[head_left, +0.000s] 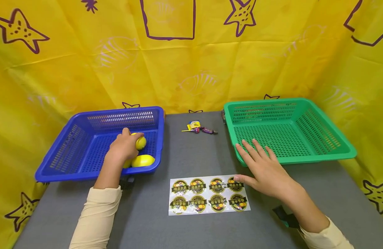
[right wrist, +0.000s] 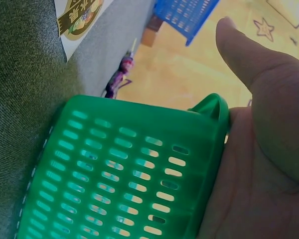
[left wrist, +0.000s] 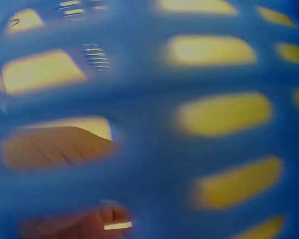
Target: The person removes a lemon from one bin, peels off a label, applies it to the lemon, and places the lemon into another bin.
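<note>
Yellow cloth printed with purple stars walls in the grey table [head_left: 191,228] I'm working over. Far left sits the blue basket [head_left: 70,152], and my left hand [head_left: 124,147] is down inside it, fingers curled over a lemon [head_left: 141,142] near the right wall; a second lemon [head_left: 143,160] lies just beside it by the front wall. I'd judge the lemon firm, light and a bit waxy, so wrapping it round the middle seems safest, since it could roll if pinched at a tip. The left wrist view shows only blurred blue lattice, so clearance from the basket wall looks tight. Centre front lies a sticker sheet [head_left: 209,195], with a few wrapped candies [head_left: 197,128] farther back, well apart. My right hand [head_left: 264,169] rests flat with straight fingers against the front left corner of the green basket [head_left: 303,138], thumb touching the sheet's corner and holding nothing. Open table remains between the baskets and along the front edge.
</note>
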